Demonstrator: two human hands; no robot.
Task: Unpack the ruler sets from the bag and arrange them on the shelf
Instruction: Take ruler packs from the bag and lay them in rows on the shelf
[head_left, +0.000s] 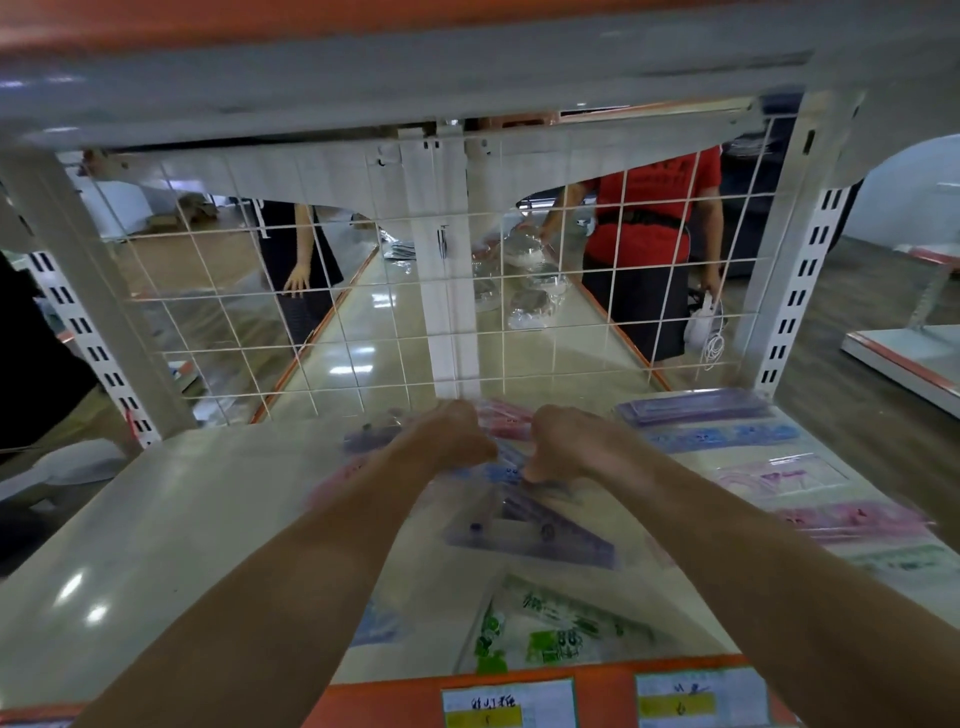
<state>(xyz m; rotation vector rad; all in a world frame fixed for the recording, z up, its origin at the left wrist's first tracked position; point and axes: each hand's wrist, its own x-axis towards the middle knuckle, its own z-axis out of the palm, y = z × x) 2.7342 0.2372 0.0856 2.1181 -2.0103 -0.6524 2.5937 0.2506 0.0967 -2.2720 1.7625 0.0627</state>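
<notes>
Down on a glossy cream metal shelf board (156, 519), backed by a white wire grid panel (260, 312) just beyond the knuckles. Through the grid, across the aisle: a person in a red top (654, 208) beyond the right hand, a person in a dark skirt (301, 244) beyond the left.

In close now: left hand (447, 436) and right hand (566, 441) side by side, nearly touching, both curled tight. Gripping a crumpled clear plastic bag (506, 460) between them, thumbs pressed down on it. Blurred in there, so no telling the fingertips apart.

Just on the body side of the hands, under clear film, a purple triangle-and-ruler set (545, 525). Nearer still, between the forearms, a green ruler set in a clear sleeve (561, 629), flat on the board. Right of the right hand, more laid flat in a column: a purple pack (696, 405), a blue pack (727, 436), a pale pink pack (779, 475), a magenta pack (857, 519).

Under the elbows, an orange front strip (374, 701) with white-and-yellow price labels (509, 704).
</notes>
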